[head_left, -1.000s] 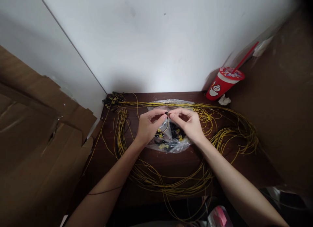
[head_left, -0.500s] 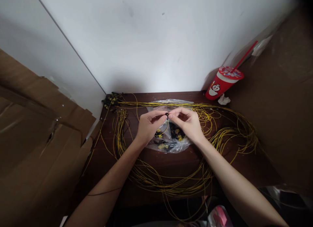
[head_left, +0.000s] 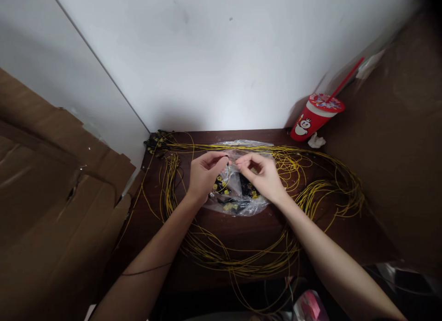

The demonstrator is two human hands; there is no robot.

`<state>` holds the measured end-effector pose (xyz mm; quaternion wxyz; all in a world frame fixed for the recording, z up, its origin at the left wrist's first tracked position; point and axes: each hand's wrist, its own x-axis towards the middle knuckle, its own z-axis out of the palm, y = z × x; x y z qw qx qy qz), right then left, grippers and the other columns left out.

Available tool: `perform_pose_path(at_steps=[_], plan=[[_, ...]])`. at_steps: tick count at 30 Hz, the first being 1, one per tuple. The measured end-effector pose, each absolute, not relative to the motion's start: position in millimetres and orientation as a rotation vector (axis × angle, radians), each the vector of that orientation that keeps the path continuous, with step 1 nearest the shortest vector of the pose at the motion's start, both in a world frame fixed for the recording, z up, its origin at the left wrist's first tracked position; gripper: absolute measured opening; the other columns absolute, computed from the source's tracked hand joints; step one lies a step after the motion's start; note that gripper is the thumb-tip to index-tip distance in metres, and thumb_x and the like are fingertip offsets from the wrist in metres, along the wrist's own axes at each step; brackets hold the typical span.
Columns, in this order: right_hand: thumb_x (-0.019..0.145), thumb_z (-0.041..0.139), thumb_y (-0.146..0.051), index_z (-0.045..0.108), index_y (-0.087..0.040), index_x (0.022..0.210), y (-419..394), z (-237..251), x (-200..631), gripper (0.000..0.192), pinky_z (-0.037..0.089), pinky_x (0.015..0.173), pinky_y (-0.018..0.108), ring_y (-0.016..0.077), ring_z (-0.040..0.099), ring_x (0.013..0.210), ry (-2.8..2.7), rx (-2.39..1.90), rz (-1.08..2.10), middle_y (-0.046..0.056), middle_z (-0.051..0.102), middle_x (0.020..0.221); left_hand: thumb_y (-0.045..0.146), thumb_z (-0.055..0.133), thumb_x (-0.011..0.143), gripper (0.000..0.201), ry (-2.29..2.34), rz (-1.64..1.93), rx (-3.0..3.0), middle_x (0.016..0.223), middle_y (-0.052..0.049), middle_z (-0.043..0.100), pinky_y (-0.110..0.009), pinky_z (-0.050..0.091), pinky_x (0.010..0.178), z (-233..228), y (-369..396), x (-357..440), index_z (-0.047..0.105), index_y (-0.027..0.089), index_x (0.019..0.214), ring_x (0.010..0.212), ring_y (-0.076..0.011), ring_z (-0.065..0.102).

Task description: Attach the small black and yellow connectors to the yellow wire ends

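Observation:
Above a clear plastic bag [head_left: 238, 210] on the table, my left hand [head_left: 204, 173] pinches a small black connector [head_left: 227, 159]. A thin yellow wire [head_left: 228, 173] hangs from that connector and curves down toward the bag. My right hand [head_left: 260, 173] is a short gap to the right, thumb and fingertips drawn together; whether something tiny is between them I cannot make out. Inside the bag lie several black and yellow parts [head_left: 224, 186], partly hidden by my hands.
Bundled yellow wires [head_left: 238, 265] loop around the bag, with a dark connector cluster [head_left: 157, 141] at back left. A red cup with a straw [head_left: 307, 120] and crumpled tissue [head_left: 316, 140] stand at back right. Cardboard [head_left: 51, 210] flanks the left; a white wall [head_left: 221, 72] rises behind.
My hands have parted slightly. The left one has moved a little left with the black connector, and the right one no longer touches it.

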<state>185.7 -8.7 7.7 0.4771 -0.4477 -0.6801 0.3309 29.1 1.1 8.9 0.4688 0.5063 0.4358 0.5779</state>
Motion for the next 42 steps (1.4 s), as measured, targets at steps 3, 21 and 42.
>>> perform_pose_path(at_steps=[3,21,42], plan=[[0.084,0.056,-0.019,0.063,-0.017,0.078,-10,3,183,0.009,0.043,0.068,0.028,0.0134,0.055,0.069,-1.986,-1.094,0.628,0.001,0.06,0.073,0.021,0.068,0.069,0.005,1.067,1.469,1.163,0.057,0.003,0.061,-0.019,0.042,0.051,8,6,24,0.068,0.016,0.071,0.05,-0.0062,0.051],[0.08,0.057,-0.017,0.064,-0.019,0.075,-16,-12,171,0.009,0.042,0.078,0.034,0.0193,0.057,0.084,-2.259,-1.177,0.418,0.005,0.061,0.085,0.021,0.072,0.068,0.012,1.028,1.412,1.307,0.078,-0.002,0.071,-0.026,0.054,0.069,5,3,26,0.068,0.017,0.078,0.069,-0.0122,0.064],[0.078,0.065,-0.026,0.069,-0.018,0.087,-13,5,181,0.013,0.053,0.073,0.031,0.0136,0.063,0.071,-1.519,-1.071,0.8,0.003,0.07,0.081,0.023,0.074,0.067,0.012,1.008,1.398,1.42,0.075,-0.002,0.071,-0.029,0.056,0.069,-1,2,27,0.069,0.017,0.075,0.069,-0.0133,0.065]])
